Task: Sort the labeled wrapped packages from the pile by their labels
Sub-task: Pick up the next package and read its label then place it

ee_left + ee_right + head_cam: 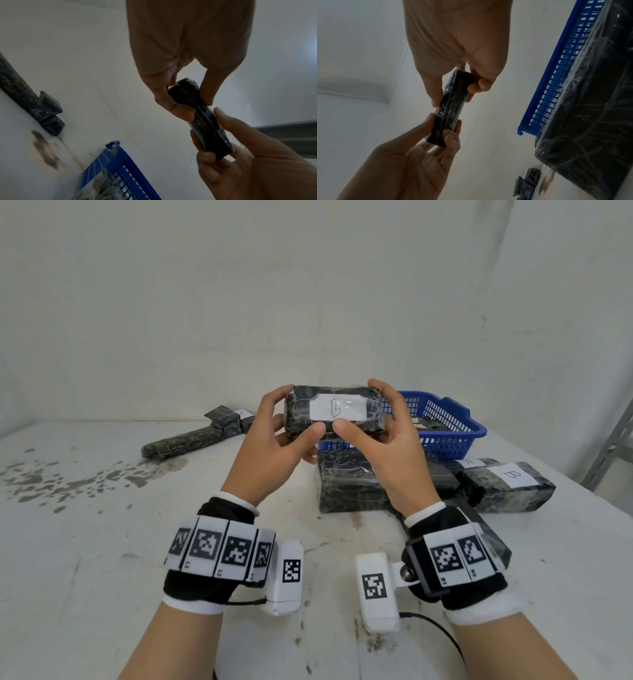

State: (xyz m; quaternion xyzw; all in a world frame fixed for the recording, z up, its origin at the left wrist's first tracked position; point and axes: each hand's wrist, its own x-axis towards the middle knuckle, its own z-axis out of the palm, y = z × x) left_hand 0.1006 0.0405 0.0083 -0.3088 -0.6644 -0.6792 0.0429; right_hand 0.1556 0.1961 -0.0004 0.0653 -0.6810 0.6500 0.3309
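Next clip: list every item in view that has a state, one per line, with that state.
Held package: lifted off the table, label B facing the camera.
Left hand: grips the held package's left end.
Right hand: grips its right end.
Blue basket: on the table, upright, with packages inside.
Package labeled B: lying on the table, label up.
Long package: lying flat on the table.

A white table [102, 559], stained with dark blotches at the left, carries everything. At far left lies a long wrapped bundle [191, 440] with a small labelled package [229, 419] at its far end. To the right sit a blue basket [455, 436] and, nearer, several dark wrapped packages [349, 484], one marked B [510, 486].
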